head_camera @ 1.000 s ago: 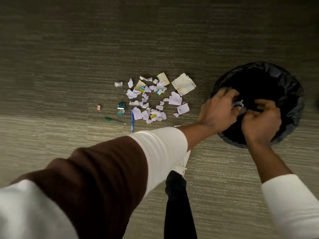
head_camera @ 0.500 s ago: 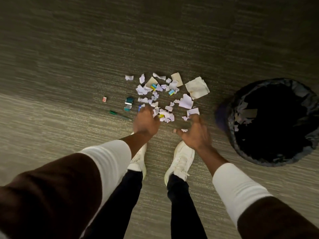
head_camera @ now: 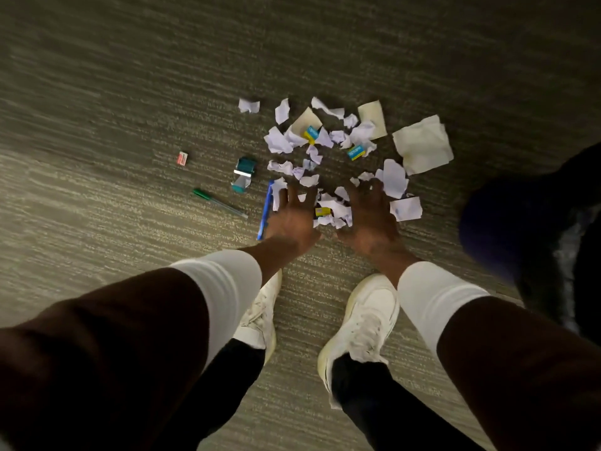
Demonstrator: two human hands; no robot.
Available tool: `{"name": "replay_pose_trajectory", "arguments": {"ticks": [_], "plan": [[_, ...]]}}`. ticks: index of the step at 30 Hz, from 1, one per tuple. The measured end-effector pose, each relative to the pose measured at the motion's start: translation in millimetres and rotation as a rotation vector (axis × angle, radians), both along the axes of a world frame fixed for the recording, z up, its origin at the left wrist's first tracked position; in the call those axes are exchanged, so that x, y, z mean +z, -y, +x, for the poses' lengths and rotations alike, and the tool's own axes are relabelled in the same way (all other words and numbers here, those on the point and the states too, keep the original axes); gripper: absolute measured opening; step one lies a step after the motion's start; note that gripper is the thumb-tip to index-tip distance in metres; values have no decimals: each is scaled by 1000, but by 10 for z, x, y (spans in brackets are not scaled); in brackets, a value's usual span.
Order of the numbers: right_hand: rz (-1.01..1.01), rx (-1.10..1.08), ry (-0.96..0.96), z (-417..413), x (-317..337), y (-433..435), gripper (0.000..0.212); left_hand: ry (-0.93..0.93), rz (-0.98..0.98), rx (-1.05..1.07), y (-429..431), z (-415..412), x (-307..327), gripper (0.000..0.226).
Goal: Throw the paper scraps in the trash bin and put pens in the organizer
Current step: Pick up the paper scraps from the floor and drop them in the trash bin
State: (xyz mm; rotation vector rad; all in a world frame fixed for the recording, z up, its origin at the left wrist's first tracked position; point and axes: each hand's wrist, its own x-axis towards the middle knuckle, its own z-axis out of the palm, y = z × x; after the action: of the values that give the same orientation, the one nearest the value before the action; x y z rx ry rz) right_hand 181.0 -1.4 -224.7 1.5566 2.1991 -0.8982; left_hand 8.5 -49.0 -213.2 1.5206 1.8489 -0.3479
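Note:
A heap of white paper scraps [head_camera: 328, 148] lies on the carpet, with a larger cream sheet [head_camera: 422, 144] at its right. My left hand [head_camera: 292, 219] and my right hand [head_camera: 367, 219] are spread flat, fingers apart, over the near edge of the heap, with scraps between them. A blue pen [head_camera: 266, 209] lies just left of my left hand, partly under it. A green-capped pen [head_camera: 219, 203] lies farther left. The black-lined trash bin [head_camera: 533, 242] stands at the right edge, cut off by the frame. No organizer shows.
A teal and silver object [head_camera: 244, 174] and a small red item [head_camera: 182, 157] lie left of the scraps. Small blue-yellow boxes [head_camera: 355, 152] sit among the paper. My white shoes [head_camera: 364, 320] stand just behind my hands on the grey carpet.
Both hands left the bin, where they dropped scraps, and swung left and down onto the paper heap. The view followed, so the bin slid to the right edge.

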Motion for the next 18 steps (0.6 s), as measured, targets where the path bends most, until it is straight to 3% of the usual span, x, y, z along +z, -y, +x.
{"name": "replay_pose_trajectory", "arguments": {"ticks": [4, 10, 14, 18], "plan": [[41, 214, 49, -154, -165, -74, 108, -22, 53, 38, 47, 96, -217, 88], [-12, 249, -10, -324, -256, -95, 86, 53, 275, 115, 55, -1, -345, 47], [-48, 219, -47, -357, -240, -68, 64, 155, 309, 147, 14, -142, -368, 39], [-51, 172, -51, -271, -151, -22, 53, 137, 267, 174, -68, -171, -265, 39]]}}
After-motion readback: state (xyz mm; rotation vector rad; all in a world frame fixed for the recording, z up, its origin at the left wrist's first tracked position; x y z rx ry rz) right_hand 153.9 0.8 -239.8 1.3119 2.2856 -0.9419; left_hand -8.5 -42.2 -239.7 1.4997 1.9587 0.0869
